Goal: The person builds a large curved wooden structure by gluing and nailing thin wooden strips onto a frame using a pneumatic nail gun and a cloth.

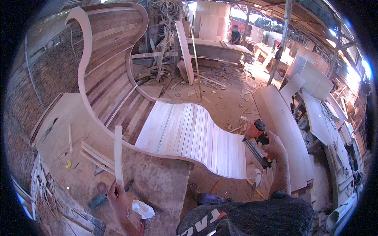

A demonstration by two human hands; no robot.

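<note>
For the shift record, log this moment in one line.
left hand: holds pale wooden strip | right hand: holds orange nail gun | curved slatted frame: ahead of person | crumpled white plastic: near left wrist

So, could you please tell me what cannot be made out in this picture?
All in the head view:
- Lower end of the wooden strip: hidden by the left hand.
- Trigger of the nail gun: hidden by the right hand.
- Underside of the curved bench: hidden by its slats.
- Far worker's hands: too small and blurred.
- Left forearm: cut off by the lower edge.
</note>
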